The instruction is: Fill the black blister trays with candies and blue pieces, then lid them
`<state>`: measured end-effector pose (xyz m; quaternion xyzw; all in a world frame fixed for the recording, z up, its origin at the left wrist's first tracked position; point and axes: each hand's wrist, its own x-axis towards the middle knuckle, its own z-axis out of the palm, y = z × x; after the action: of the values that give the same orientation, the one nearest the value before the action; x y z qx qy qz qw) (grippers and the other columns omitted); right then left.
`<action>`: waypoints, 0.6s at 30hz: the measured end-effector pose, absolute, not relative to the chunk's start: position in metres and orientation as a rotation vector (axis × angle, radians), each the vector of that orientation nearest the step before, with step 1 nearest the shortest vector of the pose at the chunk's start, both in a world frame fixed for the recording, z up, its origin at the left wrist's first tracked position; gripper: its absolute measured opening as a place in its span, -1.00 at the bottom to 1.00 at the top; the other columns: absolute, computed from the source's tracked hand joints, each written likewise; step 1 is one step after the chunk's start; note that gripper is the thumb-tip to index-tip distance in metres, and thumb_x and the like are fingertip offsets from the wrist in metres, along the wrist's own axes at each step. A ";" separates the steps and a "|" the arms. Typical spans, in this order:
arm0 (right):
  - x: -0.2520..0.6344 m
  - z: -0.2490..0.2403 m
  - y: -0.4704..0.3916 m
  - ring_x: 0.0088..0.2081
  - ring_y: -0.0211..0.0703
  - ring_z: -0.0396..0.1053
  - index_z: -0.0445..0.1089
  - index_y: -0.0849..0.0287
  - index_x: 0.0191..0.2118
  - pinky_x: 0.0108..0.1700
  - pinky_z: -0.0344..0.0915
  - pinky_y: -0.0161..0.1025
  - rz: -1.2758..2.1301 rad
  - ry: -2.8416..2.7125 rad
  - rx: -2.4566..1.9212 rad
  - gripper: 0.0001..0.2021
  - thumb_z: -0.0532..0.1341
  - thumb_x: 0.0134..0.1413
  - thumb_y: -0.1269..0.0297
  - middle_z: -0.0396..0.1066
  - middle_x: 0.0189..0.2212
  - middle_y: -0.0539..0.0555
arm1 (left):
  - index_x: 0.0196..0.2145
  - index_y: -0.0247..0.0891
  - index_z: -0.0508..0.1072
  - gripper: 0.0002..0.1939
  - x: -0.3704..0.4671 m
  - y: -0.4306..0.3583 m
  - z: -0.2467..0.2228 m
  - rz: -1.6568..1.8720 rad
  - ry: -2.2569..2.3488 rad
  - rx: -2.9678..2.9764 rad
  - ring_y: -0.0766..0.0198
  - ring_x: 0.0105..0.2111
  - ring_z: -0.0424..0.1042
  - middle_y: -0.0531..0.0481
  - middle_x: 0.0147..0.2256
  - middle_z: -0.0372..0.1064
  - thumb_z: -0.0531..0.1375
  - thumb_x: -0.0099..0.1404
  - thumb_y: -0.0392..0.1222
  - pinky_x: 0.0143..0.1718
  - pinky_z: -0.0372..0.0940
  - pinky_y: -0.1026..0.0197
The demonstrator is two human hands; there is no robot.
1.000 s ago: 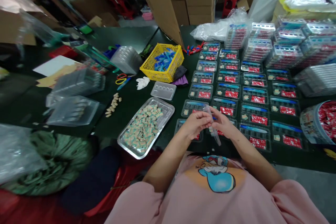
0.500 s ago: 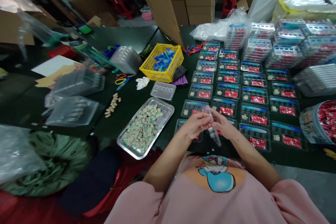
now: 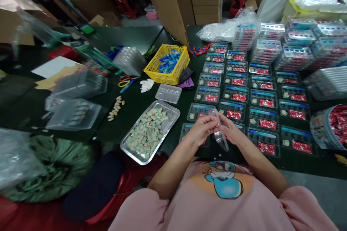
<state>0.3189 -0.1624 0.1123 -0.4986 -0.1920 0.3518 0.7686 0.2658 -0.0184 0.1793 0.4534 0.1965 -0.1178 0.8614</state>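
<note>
Both my hands grip a clear plastic blister tray (image 3: 221, 140), tilted on edge in front of my chest. My left hand (image 3: 204, 128) pinches its left side, fingers closed. On the other side my right hand (image 3: 230, 127) has its fingers closed round the edge. Beneath and beyond them lie rows of filled clear trays (image 3: 262, 97), each with a blue pen-like piece, a red printed packet and a small pale block. To the left, a metal tray (image 3: 173, 118) bears many small beige-and-green blocks (image 3: 148, 133).
A yellow basket (image 3: 155, 76) of blue pieces stands behind the metal tray, near scissors (image 3: 125, 81) and a lone clear tray (image 3: 168, 94). Stacked filled packs (image 3: 265, 48) rise at the back right. A tub (image 3: 319, 127) of red packets stands far right. Cardboard (image 3: 165, 3) leans behind.
The blister tray in my hands has turned slightly, showing more of its face. My hands stay in nearly the same place.
</note>
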 end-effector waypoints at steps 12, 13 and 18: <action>0.457 0.119 -0.151 0.08 0.02 0.32 0.17 -0.10 0.28 0.05 0.35 -0.01 0.393 -0.366 -1.455 -0.25 0.22 -0.01 -0.25 0.24 0.20 0.09 | -0.43 -0.28 0.39 -0.64 0.287 0.036 0.171 0.271 0.518 0.827 0.37 -0.35 0.44 0.03 -0.34 0.44 0.47 -0.03 -0.11 -0.32 0.32 0.35; 0.483 0.120 -0.146 0.09 0.04 0.30 0.17 -0.08 0.28 0.09 0.32 0.02 0.326 -0.439 -1.566 -0.23 0.24 -0.03 -0.25 0.22 0.20 0.12 | -0.43 -0.28 0.39 -0.64 0.291 0.045 0.168 0.283 0.529 0.797 0.37 -0.36 0.44 0.04 -0.35 0.44 0.47 -0.03 -0.12 -0.33 0.33 0.36; 0.615 0.117 -0.100 0.24 0.28 0.09 0.29 0.12 0.23 0.26 0.05 0.21 -0.016 -0.873 -2.162 -0.16 0.34 -0.15 -0.24 0.13 0.22 0.31 | -0.42 -0.27 0.39 -0.66 0.322 0.083 0.156 0.319 0.565 0.683 0.42 -0.41 0.43 0.05 -0.36 0.46 0.47 -0.02 -0.16 -0.36 0.36 0.38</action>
<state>0.6152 -0.1005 0.1174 -0.8523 -0.3441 -0.0062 0.3939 0.3225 0.0826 0.1560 0.3290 0.2722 0.1539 0.8911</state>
